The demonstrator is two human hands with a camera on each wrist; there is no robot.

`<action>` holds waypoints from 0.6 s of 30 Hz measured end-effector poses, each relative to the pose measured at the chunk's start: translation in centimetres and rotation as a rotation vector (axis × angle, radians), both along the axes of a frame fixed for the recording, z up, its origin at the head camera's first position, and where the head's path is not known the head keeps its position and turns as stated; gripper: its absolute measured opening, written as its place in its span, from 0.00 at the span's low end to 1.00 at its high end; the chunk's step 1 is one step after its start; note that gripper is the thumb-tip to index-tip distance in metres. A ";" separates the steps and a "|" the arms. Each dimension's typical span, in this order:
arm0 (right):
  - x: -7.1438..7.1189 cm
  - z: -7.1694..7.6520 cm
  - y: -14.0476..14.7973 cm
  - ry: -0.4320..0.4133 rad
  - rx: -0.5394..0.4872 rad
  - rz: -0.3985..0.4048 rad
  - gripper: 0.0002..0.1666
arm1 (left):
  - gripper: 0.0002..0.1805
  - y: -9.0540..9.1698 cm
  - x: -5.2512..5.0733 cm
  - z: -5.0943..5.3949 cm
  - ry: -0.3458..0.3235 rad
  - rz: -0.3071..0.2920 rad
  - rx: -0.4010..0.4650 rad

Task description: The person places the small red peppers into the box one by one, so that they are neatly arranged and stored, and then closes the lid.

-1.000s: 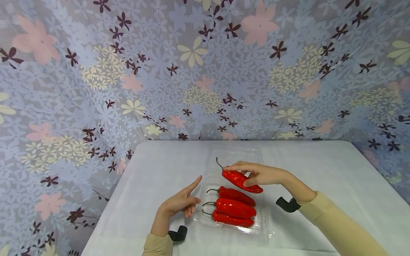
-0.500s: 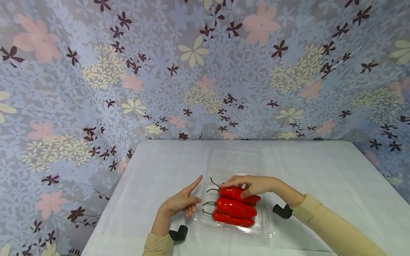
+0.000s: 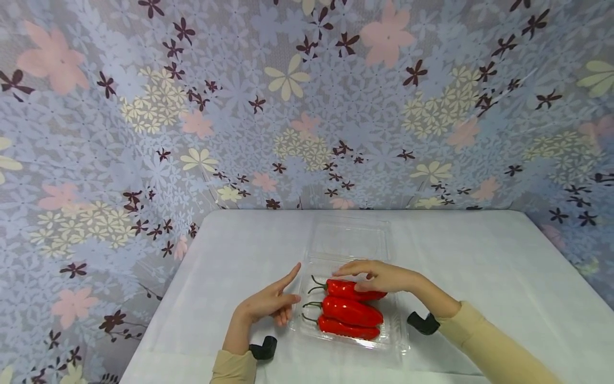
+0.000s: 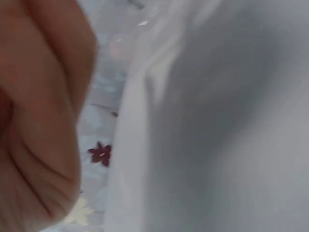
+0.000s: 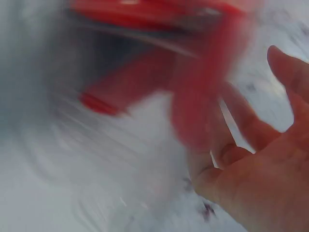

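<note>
Several glossy red peppers lie side by side in a clear plastic container, with thin green stems pointing left. The front pepper point(image 3: 347, 327) and the middle pepper point(image 3: 352, 311) show fully. At the back, two stems sit close together; one back pepper point(image 3: 341, 288) is partly covered by my right hand point(image 3: 384, 276). That hand hovers over it, fingers spread in the right wrist view, peppers there blurred. Beside the container's left edge is my left hand point(image 3: 264, 304), index finger straight, thumb toward the rim, other fingers bent. Contact with the rim is unclear.
The clear container point(image 3: 390, 341) stands on a white-covered table point(image 3: 230, 240), its see-through lid point(image 3: 350, 237) folded open toward the back. A flowered cloth point(image 3: 288, 133) hangs behind the table. Black wrist cameras point(image 3: 423, 323) are strapped on both arms.
My right hand has lowered a pepper from above the container into the back of the row, then loosened its fingers from it. The left hand has stayed in place.
</note>
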State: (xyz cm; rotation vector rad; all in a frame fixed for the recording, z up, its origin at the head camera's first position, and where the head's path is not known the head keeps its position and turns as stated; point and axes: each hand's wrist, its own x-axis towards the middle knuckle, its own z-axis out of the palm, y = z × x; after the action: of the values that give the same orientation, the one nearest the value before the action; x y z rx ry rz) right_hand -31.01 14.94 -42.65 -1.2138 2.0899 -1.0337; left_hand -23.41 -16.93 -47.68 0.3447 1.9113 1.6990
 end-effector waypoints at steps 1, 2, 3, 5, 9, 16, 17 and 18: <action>0.3 0.3 0.7 0.027 -0.029 -0.052 0.26 | 0.44 -0.2 0.2 0.2 0.016 0.013 -0.023; 0.5 0.7 1.4 0.054 -0.069 -0.107 0.25 | 0.44 -0.4 0.3 0.4 0.039 0.040 -0.043; 0.8 1.2 2.3 0.082 -0.115 -0.165 0.25 | 0.44 -0.7 0.3 0.7 0.069 0.078 -0.060; 1.3 2.1 4.2 0.148 -0.196 -0.314 0.25 | 0.43 -1.2 0.0 1.3 0.142 0.167 -0.069; 2.3 3.4 7.9 0.140 -0.317 -0.606 0.32 | 0.38 -1.7 -2.0 2.8 0.254 0.263 -0.029; 1.3 0.9 9.8 -0.220 -0.302 -0.667 0.45 | 0.35 -1.2 -6.8 3.4 0.135 0.112 -0.001; 1.2 0.1 9.7 -0.264 -0.277 -0.662 0.46 | 0.35 -1.0 -7.1 3.0 0.102 0.101 -0.003; 1.2 -0.8 9.5 -0.308 -0.255 -0.664 0.47 | 0.35 -0.8 -7.2 2.4 0.064 0.095 -0.005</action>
State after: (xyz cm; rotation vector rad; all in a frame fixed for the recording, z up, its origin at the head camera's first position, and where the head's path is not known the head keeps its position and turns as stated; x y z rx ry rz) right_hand -29.82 24.47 -43.42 -0.3947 2.1890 -1.6942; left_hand -30.62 -17.73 -45.25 0.3142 2.0068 1.7631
